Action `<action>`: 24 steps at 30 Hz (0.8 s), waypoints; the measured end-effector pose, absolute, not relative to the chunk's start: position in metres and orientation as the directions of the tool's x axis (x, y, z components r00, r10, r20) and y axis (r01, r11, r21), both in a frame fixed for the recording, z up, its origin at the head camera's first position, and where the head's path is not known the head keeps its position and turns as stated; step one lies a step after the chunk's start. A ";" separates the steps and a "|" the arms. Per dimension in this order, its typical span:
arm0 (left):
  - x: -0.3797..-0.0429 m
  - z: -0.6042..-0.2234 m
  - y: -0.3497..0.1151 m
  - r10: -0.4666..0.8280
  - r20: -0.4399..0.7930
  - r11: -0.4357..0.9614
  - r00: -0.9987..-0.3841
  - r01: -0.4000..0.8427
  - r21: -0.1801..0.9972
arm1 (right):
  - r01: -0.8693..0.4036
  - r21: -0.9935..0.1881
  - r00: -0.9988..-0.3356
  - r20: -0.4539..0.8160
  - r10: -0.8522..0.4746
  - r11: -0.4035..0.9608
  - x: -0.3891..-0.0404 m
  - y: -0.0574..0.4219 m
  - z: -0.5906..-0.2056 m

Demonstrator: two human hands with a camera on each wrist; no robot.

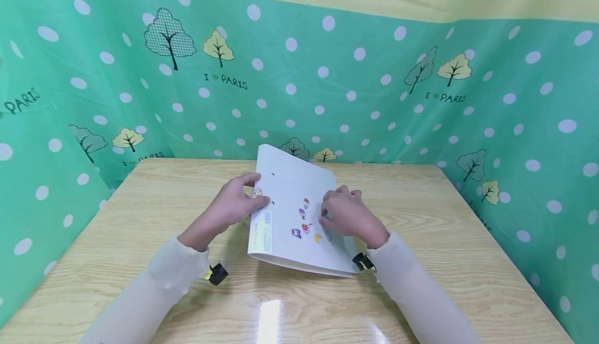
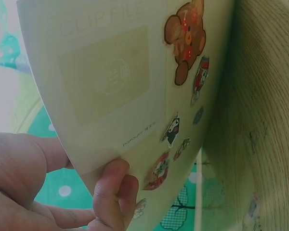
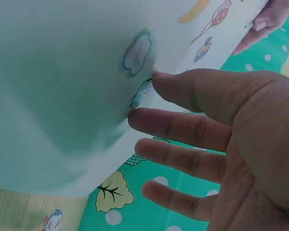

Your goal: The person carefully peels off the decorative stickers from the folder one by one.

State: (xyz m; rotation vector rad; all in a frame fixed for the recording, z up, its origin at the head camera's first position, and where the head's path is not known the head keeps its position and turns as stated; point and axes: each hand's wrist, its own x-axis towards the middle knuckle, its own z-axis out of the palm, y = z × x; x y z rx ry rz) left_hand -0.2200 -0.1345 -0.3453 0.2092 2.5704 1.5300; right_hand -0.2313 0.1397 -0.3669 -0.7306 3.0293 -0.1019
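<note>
Clip file (image 1: 292, 183): held at a tilt over the tabletop (image 1: 178, 193), between the two hands, spine side to the left; whether its lower edge is resting on the wood cannot be told.
Left hand (image 1: 232, 202): grip closed in a pinch on the spine edge, thumb laid on the near face, fingers set behind. A firm hold is called for here, since the cover could swing or bow under pressure from the right.
Right hand (image 1: 348, 211): grip narrow, thumb and forefinger brought to the ends of a small sticker (image 3: 142, 94); whether it is pinched or merely touched cannot be told.
Sticker work: judged to be the step in hand. Pressure is best given from the middle outward with a flat fingertip, edges last, so that creases and trapped air are avoided.
Near neighbours: a tooth-shaped sticker (image 3: 137, 54) is placed just beside, a yellow crescent sticker (image 3: 194, 11) farther off; their edges should not be caught by a nail.
Far face: a bear sticker (image 2: 185, 43) and others are seen; a red sticker (image 2: 158, 172) is near the left fingers and should not be rubbed.
Support: if the cover gives, steadier pressing could be had with the file laid flat.
</note>
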 end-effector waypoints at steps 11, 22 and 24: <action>-0.218 -0.344 -0.135 0.196 -0.051 0.474 -0.979 0.049 0.879 | -0.450 -0.015 -0.893 0.011 -0.450 0.893 -0.230 0.135 -0.372; -0.217 -0.342 -0.136 0.196 -0.051 0.478 -0.979 0.050 0.877 | -0.440 0.050 -0.897 0.024 -0.441 0.897 -0.227 0.128 -0.375; -0.218 -0.343 -0.136 0.197 -0.050 0.479 -0.979 0.051 0.876 | -0.436 0.064 -0.898 0.026 -0.439 0.898 -0.226 0.127 -0.376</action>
